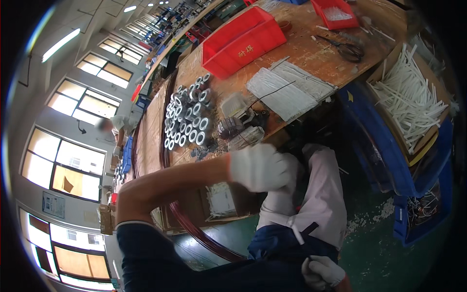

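Observation:
My left hand (260, 168), in a white glove, hangs over my lap just off the table's front edge. Its fingers are curled closed, and whatever they may hold is hidden. Low in the picture, close to my body, my right hand (323, 272) is gloved too, its fingers pinched together. A thin dark piece shows at those fingertips, too small to name. Between the hands, against my dark shirt, are a short white tube (297, 234) and a black strip (309, 228). Nearest the left hand on the table is a brown coil of wire (229, 128) beside clear plastic packaging (247, 137).
Many silvery rings (187, 117) stand grouped on the wooden table (296, 51). Beyond are a red bin (243, 41), white bundles (287, 90) and black scissors (346, 48). At right, a box of white tubes (411, 97) tops a blue crate (389, 160). A person (119, 127) stands far left.

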`<state>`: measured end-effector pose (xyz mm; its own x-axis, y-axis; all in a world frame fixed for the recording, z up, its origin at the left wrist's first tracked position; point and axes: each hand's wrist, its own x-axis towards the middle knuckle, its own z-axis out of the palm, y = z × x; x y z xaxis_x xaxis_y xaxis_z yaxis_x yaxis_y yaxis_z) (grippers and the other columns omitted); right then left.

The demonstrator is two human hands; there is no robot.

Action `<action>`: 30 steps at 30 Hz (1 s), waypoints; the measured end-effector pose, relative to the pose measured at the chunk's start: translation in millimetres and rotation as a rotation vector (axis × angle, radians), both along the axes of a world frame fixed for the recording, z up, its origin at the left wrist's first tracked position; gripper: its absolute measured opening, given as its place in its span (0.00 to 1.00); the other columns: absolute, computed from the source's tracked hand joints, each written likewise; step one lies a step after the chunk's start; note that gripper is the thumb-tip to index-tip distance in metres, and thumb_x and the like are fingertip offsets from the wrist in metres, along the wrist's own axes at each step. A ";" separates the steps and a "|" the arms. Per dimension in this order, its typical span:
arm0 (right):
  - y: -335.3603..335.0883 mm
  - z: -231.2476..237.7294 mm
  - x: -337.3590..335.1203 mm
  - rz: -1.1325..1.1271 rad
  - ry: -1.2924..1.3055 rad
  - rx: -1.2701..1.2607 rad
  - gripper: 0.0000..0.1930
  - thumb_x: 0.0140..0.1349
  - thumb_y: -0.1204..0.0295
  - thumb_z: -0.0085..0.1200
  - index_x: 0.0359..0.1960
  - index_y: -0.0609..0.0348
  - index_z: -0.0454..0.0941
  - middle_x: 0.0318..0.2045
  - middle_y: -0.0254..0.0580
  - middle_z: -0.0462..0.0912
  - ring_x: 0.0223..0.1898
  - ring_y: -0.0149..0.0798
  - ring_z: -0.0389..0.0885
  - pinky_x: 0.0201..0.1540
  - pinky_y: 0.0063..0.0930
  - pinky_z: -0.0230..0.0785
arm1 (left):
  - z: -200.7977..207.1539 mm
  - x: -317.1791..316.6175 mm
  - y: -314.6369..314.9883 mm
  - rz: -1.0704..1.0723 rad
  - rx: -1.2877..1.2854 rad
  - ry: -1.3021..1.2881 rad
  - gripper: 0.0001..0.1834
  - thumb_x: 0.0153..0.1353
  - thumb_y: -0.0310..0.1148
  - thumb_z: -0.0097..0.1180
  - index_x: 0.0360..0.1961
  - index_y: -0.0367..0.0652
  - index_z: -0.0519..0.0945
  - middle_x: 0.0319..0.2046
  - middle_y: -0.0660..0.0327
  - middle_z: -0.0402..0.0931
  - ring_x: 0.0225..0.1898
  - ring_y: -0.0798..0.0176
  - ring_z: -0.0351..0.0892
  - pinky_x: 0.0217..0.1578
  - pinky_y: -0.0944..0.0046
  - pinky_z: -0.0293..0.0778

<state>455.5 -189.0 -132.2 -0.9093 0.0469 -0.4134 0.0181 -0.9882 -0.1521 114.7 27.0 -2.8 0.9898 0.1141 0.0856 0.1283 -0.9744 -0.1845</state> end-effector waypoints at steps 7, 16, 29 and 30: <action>57.5 -6.2 -68.2 -0.241 -0.027 0.429 0.15 0.83 0.60 0.46 0.40 0.58 0.75 0.17 0.31 0.68 0.12 0.26 0.63 0.14 0.26 0.56 | 36.3 50.3 132.1 1.120 -0.127 -0.223 0.24 0.78 0.52 0.48 0.48 0.41 0.83 0.36 0.42 0.85 0.42 0.34 0.86 0.41 0.41 0.82; 159.0 87.1 -257.9 -0.545 0.232 0.021 0.16 0.83 0.54 0.45 0.39 0.51 0.69 0.20 0.26 0.65 0.11 0.25 0.58 0.12 0.25 0.51 | -16.7 -115.7 144.9 1.646 0.009 -0.664 0.33 0.76 0.56 0.48 0.38 0.29 0.84 0.33 0.35 0.81 0.41 0.35 0.83 0.46 0.41 0.75; 33.9 28.4 -120.6 -0.248 0.418 -0.414 0.19 0.84 0.50 0.43 0.44 0.48 0.78 0.18 0.24 0.61 0.09 0.22 0.52 0.09 0.20 0.48 | 48.0 -45.3 49.9 0.538 0.145 -0.174 0.13 0.67 0.35 0.60 0.48 0.42 0.85 0.41 0.56 0.85 0.44 0.49 0.84 0.51 0.50 0.78; 22.2 30.7 -104.5 -0.272 0.428 -0.378 0.19 0.83 0.50 0.44 0.45 0.49 0.79 0.18 0.24 0.62 0.09 0.22 0.53 0.09 0.21 0.48 | 49.0 -33.4 32.9 0.298 0.153 -0.081 0.14 0.61 0.33 0.63 0.48 0.44 0.85 0.39 0.60 0.83 0.41 0.53 0.83 0.50 0.54 0.77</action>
